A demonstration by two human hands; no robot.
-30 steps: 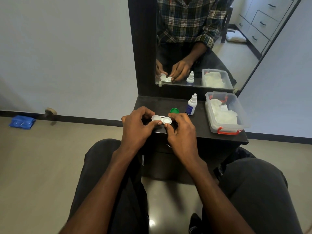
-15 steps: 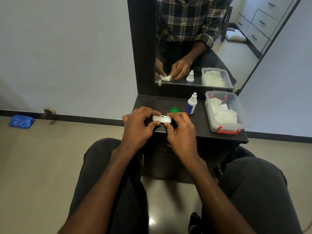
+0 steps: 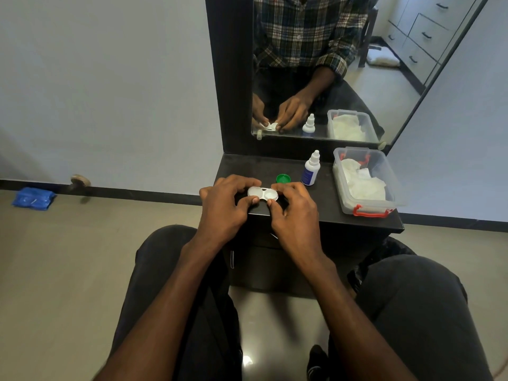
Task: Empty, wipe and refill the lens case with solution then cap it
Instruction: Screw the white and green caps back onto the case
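Dark vanity shelf point(image 3: 253, 167) beneath mirror, bearing white lens case point(image 3: 262, 193) near front edge, green cap point(image 3: 283, 178) behind it, upright solution bottle point(image 3: 311, 169), clear lidless tissue box point(image 3: 367, 209) with red latch at right end

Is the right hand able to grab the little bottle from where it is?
Probably yes. The bottle stands just beyond the right hand with bare tabletop between, but that hand first has to let go of the lens case.
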